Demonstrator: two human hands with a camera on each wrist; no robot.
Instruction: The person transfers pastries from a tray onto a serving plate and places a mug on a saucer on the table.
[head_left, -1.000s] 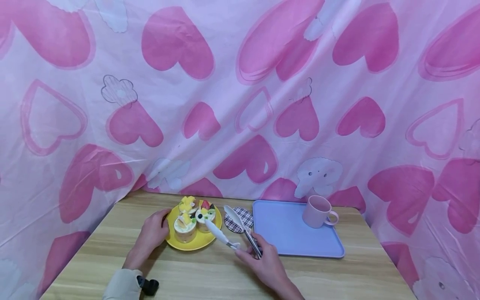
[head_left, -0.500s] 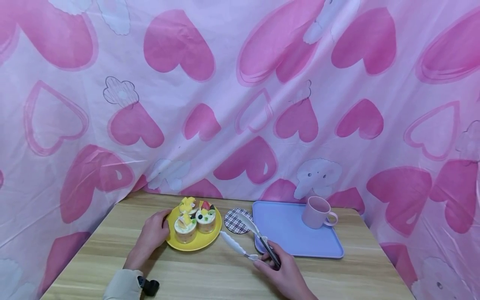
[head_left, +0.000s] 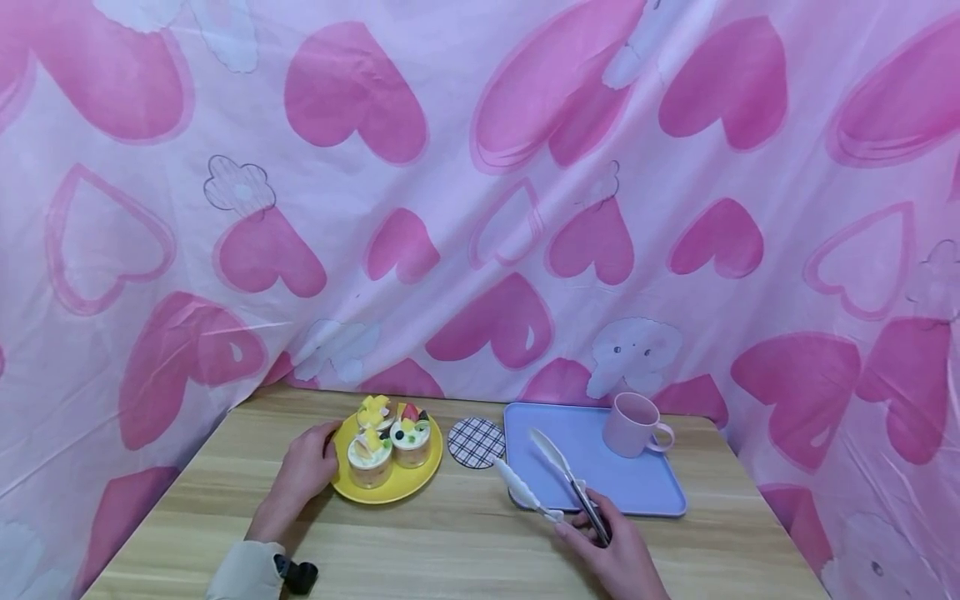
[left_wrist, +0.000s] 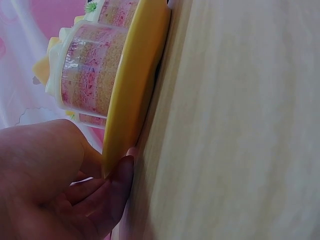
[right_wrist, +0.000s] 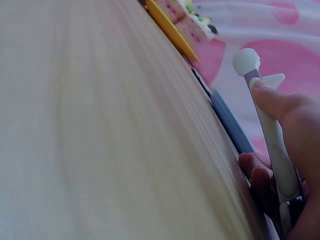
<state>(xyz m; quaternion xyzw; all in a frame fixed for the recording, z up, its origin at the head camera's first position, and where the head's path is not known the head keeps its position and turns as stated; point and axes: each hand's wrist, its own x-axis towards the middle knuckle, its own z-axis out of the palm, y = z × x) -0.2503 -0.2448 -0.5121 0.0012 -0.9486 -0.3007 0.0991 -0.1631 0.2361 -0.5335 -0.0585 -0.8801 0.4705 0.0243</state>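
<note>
My left hand (head_left: 303,462) pinches the left rim of a yellow plate (head_left: 386,492). In the left wrist view the thumb lies over the plate's edge and the fingers are beneath it. On the plate stand three clear dessert cups, a front one (head_left: 370,462) with cream and yellow fruit, a right one (head_left: 412,442) with berries, and a back one (head_left: 374,413) partly hidden. My right hand (head_left: 618,546) grips a pair of tongs (head_left: 552,454) with white tips. The tongs are spread with nothing between them, and overlap the blue tray's front left part in the head view.
The blue tray (head_left: 645,492) lies on the right of the wooden table (head_left: 420,550), with a pink mug (head_left: 632,427) on its back right. A round checked coaster (head_left: 477,442) lies between plate and tray. A heart-printed pink cloth (head_left: 450,167) hangs behind.
My right hand has carried the spread tongs rightward, from beside the dessert cups, past the coaster, to the tray's front left. The left hand and plate have stayed in place.
</note>
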